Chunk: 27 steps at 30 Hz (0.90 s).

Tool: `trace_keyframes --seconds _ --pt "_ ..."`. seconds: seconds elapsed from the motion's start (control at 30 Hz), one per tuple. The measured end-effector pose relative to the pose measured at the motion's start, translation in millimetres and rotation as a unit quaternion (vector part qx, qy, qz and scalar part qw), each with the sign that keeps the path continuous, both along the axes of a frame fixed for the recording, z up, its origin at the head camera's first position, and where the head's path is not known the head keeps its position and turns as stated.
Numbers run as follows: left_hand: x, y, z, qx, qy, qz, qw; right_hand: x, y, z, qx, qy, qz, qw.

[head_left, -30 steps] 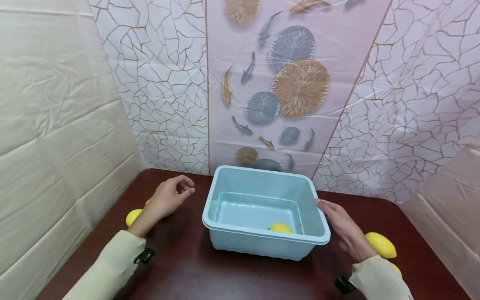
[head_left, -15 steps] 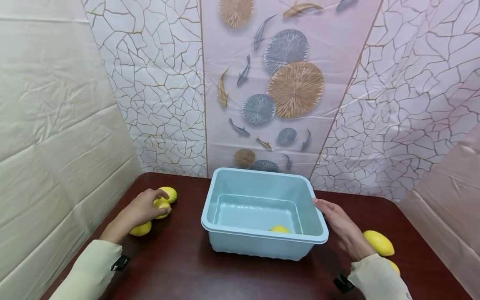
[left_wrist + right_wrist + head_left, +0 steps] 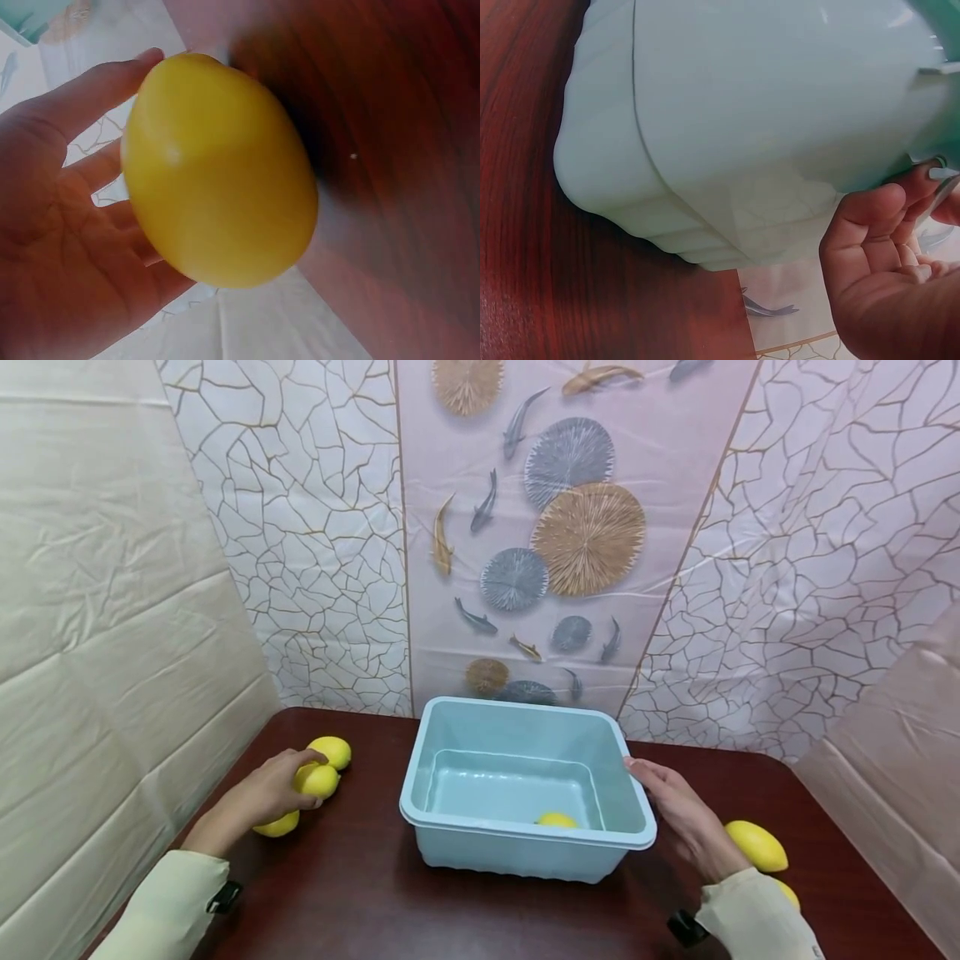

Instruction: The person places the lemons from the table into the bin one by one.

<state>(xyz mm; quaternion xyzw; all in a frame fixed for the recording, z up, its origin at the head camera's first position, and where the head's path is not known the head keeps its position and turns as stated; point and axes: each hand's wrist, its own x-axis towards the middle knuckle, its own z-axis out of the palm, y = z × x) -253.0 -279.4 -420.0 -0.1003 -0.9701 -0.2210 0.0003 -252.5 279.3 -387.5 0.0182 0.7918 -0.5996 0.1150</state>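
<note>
- Yellow and rounded, the middle lemon (image 3: 319, 782) is lying at the left of a reddish-brown table (image 3: 337, 885), in a row between a far lemon (image 3: 330, 751) and a near lemon (image 3: 277, 825).
- The person's left hand (image 3: 270, 787) is spanning that row, its thumb and fingers standing apart on either side of the middle lemon; whether they are pressing on it cannot be told.
- In the left wrist view, a close-up lemon (image 3: 217, 172) is filling the space before the palm and hiding parts of the fingers; which of the three is showing cannot be told.
- The right hand (image 3: 678, 810) is pinching the right rim of a pale blue plastic bin (image 3: 510, 850), digits clamped on the edge.
- Inside the bin, towards its front, a single lemon (image 3: 557, 820) is resting on the bottom.
- Beside the right wrist, a whole lemon (image 3: 756, 846) is sitting, and another lemon (image 3: 789, 894) is partly hiding behind the sleeve (image 3: 757, 917).
</note>
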Motion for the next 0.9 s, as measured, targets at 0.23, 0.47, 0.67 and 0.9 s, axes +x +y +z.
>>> trace_keyframes --seconds 0.23,0.47,0.67,0.9 --pt "-5.2 -0.4 -4.4 0.01 -0.022 0.01 0.9997 2.1 1.0 -0.5 -0.018 0.002 -0.002 1.0" --pt "-7.3 -3.3 -11.4 0.003 -0.03 0.022 0.9993 1.2 -1.6 0.1 -0.018 0.001 0.003 1.0" --pt "-6.5 -4.7 -13.7 0.011 -0.011 0.017 0.9997 0.1 -3.3 0.1 -0.022 0.001 0.001 1.0" --pt "-4.2 0.6 -8.1 0.025 0.013 0.014 0.9995 1.6 -1.0 -1.6 -0.033 -0.004 -0.001 0.999"
